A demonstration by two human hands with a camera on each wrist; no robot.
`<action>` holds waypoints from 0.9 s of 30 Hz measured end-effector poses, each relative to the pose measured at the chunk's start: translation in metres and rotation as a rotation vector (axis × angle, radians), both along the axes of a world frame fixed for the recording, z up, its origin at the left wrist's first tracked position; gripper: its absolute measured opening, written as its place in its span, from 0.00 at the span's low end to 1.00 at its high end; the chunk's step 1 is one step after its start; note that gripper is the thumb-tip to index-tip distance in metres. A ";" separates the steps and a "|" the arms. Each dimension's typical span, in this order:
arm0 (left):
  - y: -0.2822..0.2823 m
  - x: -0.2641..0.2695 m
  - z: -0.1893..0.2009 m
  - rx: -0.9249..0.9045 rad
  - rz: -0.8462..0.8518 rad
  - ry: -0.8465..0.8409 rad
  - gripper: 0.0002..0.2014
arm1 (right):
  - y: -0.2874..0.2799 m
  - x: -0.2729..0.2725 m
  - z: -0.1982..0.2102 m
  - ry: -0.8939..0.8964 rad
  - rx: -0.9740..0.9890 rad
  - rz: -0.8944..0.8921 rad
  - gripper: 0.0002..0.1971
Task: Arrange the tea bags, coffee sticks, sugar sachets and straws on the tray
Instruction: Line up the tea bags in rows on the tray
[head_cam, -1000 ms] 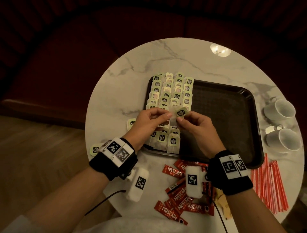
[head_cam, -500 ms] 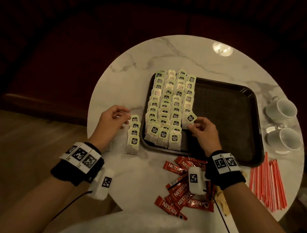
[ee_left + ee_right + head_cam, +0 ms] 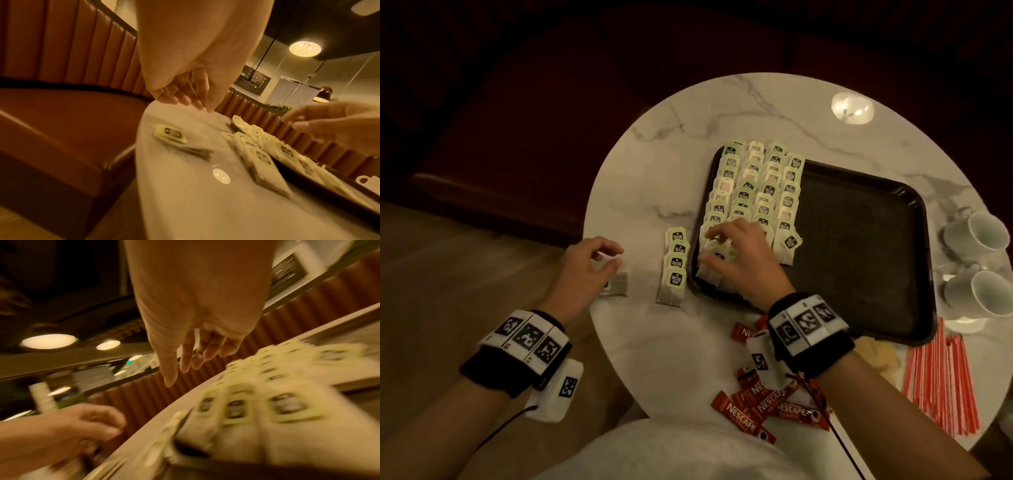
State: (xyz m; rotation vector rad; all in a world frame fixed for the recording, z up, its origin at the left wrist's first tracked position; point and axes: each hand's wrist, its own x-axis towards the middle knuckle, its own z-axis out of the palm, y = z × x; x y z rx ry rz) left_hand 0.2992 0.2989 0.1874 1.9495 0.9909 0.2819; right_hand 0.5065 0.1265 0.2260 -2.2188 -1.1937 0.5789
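Observation:
A black tray (image 3: pixel 859 246) holds several rows of green-tagged tea bags (image 3: pixel 756 192) on its left side. My right hand (image 3: pixel 726 250) is spread over the nearest rows, fingers straight and holding nothing; the blurred right wrist view shows the same fingers (image 3: pixel 185 366) just above the bags. A short column of tea bags (image 3: pixel 675 267) lies on the table left of the tray. My left hand (image 3: pixel 602 260) hovers loosely curled over one loose tea bag (image 3: pixel 618 286) at the table's left edge. The left wrist view has that bag (image 3: pixel 170 134) lying flat below the fingertips.
Red coffee sticks (image 3: pixel 756 404) lie scattered at the near edge of the round marble table (image 3: pixel 654 342). Red-striped straws (image 3: pixel 941 380) and tan sugar sachets (image 3: pixel 876 356) are at the near right. Two white cups (image 3: pixel 976 236) stand right of the tray. A bench curves behind.
The right hand let go of a tea bag at the near end of the right row, then moved left over the front rows. The left hand slid left to the loose bag.

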 end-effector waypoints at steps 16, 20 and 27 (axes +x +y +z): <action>0.003 -0.013 -0.014 -0.083 0.066 0.383 0.32 | 0.062 -0.022 -0.017 -0.429 -0.541 0.366 0.50; 0.002 -0.012 -0.013 -0.092 0.063 0.418 0.29 | 0.065 -0.025 -0.016 -0.426 -0.552 0.349 0.44; -0.001 -0.003 -0.005 -0.056 0.029 0.446 0.25 | 0.066 -0.024 -0.014 -0.410 -0.570 0.344 0.43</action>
